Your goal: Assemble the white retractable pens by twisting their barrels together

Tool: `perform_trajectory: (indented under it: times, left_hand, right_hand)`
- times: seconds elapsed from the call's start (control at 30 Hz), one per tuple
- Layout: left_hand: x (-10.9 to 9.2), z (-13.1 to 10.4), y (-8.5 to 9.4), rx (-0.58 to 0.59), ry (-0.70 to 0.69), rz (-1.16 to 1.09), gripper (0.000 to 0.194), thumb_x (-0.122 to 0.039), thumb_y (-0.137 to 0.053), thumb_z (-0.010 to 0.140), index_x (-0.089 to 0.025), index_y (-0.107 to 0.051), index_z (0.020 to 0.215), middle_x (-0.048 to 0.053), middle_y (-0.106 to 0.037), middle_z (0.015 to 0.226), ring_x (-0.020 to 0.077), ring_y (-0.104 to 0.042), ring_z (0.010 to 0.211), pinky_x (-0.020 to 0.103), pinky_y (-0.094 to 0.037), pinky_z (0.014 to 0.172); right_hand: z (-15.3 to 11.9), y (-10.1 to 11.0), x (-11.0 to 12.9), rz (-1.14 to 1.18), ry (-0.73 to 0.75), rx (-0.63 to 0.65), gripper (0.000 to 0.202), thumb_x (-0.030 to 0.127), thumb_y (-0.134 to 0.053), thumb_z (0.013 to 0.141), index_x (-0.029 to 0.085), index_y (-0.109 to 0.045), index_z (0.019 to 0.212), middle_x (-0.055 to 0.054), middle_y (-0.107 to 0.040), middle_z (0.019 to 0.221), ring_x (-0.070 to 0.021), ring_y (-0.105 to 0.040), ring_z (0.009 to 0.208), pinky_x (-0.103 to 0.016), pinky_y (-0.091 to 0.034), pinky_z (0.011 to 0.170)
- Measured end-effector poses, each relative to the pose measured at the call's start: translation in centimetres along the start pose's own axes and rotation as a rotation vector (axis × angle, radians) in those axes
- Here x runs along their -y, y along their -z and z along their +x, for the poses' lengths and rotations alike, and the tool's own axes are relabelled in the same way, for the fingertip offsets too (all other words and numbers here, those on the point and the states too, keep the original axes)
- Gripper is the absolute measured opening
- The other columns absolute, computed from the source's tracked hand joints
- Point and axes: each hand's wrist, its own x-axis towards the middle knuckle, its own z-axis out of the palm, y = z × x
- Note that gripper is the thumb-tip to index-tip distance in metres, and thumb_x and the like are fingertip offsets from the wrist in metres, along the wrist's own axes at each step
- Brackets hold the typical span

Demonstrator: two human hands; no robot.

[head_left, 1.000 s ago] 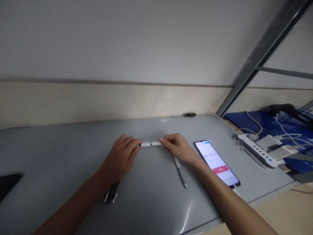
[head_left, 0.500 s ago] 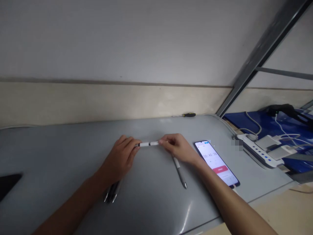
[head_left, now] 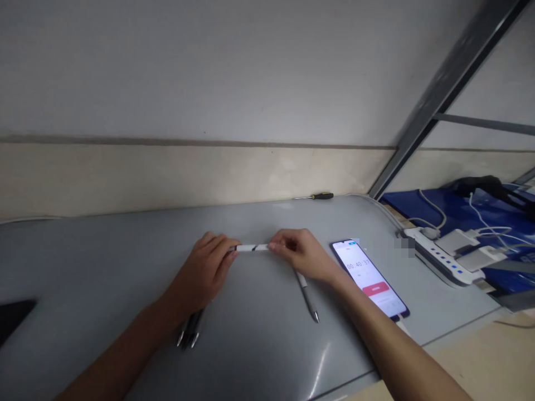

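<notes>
A white pen (head_left: 246,248) with a dark slanting mark near its middle lies level between my two hands, just over the table. My left hand (head_left: 209,264) is closed around its left end, fingertips and thumb pinching it near a dark ring. At the other end, thumb and fingers of my right hand (head_left: 301,253) pinch the white tip; the part inside the fingers is hidden. Below my right hand a white-and-grey pen (head_left: 309,301) rests on the table, its top covered by the hand. Several dark pens (head_left: 192,328) with silver tips lie partly under my left wrist.
A lit phone (head_left: 370,278) showing a timer lies beside my right forearm. A screwdriver (head_left: 321,196) rests by the wall. Farther right are a power strip (head_left: 443,259) with plugged chargers and cables, and a metal post (head_left: 418,111). A black object (head_left: 14,317) sits at far left.
The dark mark on the held pen has gone from a narrow upright band to a slanting one. My right hand has shifted very slightly left; both hands keep their grip.
</notes>
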Motion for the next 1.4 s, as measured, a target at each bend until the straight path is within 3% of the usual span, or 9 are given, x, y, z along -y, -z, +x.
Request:
perform_trajectory:
  times: [0.17, 0.33, 0.47, 0.6, 0.77, 1.0, 1.17, 1.3, 1.4]
  left_hand:
    - [0.0, 0.0, -0.1, 0.005, -0.006, -0.013, 0.029, -0.029, -0.034, 0.101, -0.017, -0.06, 0.104, 0.005, -0.062, 0.092, 0.0209, -0.047, 0.086, 0.037, -0.04, 0.082]
    - [0.0, -0.1, -0.1, 0.035, 0.009, -0.028, 0.028, -0.031, -0.035, 0.101, -0.018, -0.06, 0.105, 0.005, -0.062, 0.092, 0.0212, -0.048, 0.086, 0.037, -0.041, 0.082]
    - [-0.2, -0.2, -0.1, -0.021, 0.075, -0.042, 0.024, -0.031, -0.038, 0.099, -0.019, -0.058, 0.106, 0.004, -0.062, 0.091, 0.0207, -0.052, 0.086, 0.034, -0.044, 0.077]
    - [-0.5, -0.1, 0.0, -0.007, 0.045, -0.051, 0.024, -0.031, -0.037, 0.1, -0.02, -0.059, 0.099, 0.003, -0.062, 0.089, 0.0201, -0.051, 0.085, 0.034, -0.044, 0.077]
    - [-0.2, 0.0, 0.0, -0.019, 0.028, -0.011, 0.024, -0.03, -0.036, 0.1, -0.019, -0.058, 0.098, 0.004, -0.062, 0.086, 0.0201, -0.049, 0.082, 0.036, -0.043, 0.077]
    - [0.1, -0.1, 0.1, -0.046, -0.036, 0.118, 0.029, -0.024, -0.034, 0.099, -0.019, -0.057, 0.082, 0.003, -0.059, 0.074, 0.0195, -0.046, 0.073, 0.035, -0.039, 0.07]
    - [-0.7, 0.0, 0.4, -0.124, -0.086, 0.253, 0.031, -0.023, -0.034, 0.099, -0.02, -0.059, 0.08, 0.004, -0.06, 0.072, 0.0201, -0.045, 0.07, 0.036, -0.037, 0.068]
    - [-1.3, -0.1, 0.6, -0.116, -0.088, 0.148, 0.023, -0.025, -0.039, 0.097, -0.018, -0.061, 0.101, 0.006, -0.065, 0.089, 0.0207, -0.054, 0.084, 0.037, -0.042, 0.079]
    - [-1.3, -0.2, 0.7, -0.092, -0.062, 0.094, 0.026, -0.028, -0.04, 0.095, -0.017, -0.059, 0.108, 0.006, -0.065, 0.093, 0.0215, -0.056, 0.087, 0.038, -0.043, 0.081]
  right_hand:
    - [-0.1, 0.0, 0.1, 0.036, 0.036, -0.014, 0.023, 0.038, -0.067, 0.085, 0.018, -0.063, 0.095, 0.004, -0.05, 0.069, -0.0099, -0.044, 0.061, -0.024, -0.032, 0.057]
    - [0.0, -0.2, -0.1, -0.04, 0.016, -0.02, 0.033, 0.039, -0.052, 0.094, 0.016, -0.062, 0.072, 0.004, -0.045, 0.06, -0.0093, -0.039, 0.057, -0.024, -0.03, 0.055]
    - [-0.1, -0.1, -0.1, 0.044, 0.09, -0.023, 0.024, 0.034, -0.074, 0.079, 0.018, -0.066, 0.094, 0.003, -0.053, 0.072, -0.01, -0.046, 0.064, -0.023, -0.036, 0.059]
    - [-0.3, -0.1, 0.2, -0.032, 0.051, -0.003, 0.032, 0.04, -0.055, 0.093, 0.016, -0.068, 0.076, 0.003, -0.049, 0.06, -0.0097, -0.04, 0.057, -0.024, -0.031, 0.055]
    - [-0.2, -0.3, 0.2, 0.032, 0.105, -0.03, 0.032, 0.041, -0.072, 0.081, 0.021, -0.069, 0.106, 0.001, -0.063, 0.076, -0.0119, -0.05, 0.063, -0.024, -0.038, 0.06]
    - [-0.4, -0.4, 1.0, -0.046, 0.075, 0.044, 0.031, 0.038, -0.052, 0.095, 0.016, -0.07, 0.082, 0.001, -0.058, 0.065, -0.0098, -0.043, 0.058, -0.025, -0.031, 0.056]
    - [-0.3, -0.1, 1.1, 0.284, -0.105, 0.154, 0.036, 0.045, -0.057, 0.091, 0.015, -0.064, 0.072, 0.005, -0.04, 0.055, -0.008, -0.032, 0.051, -0.024, -0.025, 0.049]
    - [0.2, -0.3, 0.8, 0.705, -0.206, -0.051, 0.026, 0.041, -0.071, 0.081, 0.016, -0.064, 0.077, -0.001, -0.06, 0.075, -0.0103, -0.051, 0.065, -0.023, -0.039, 0.057]
    - [0.6, -0.4, 0.3, 1.028, -0.246, -0.164, 0.026, 0.042, -0.067, 0.084, 0.017, -0.061, 0.085, -0.001, -0.061, 0.079, -0.011, -0.055, 0.07, -0.022, -0.044, 0.061]
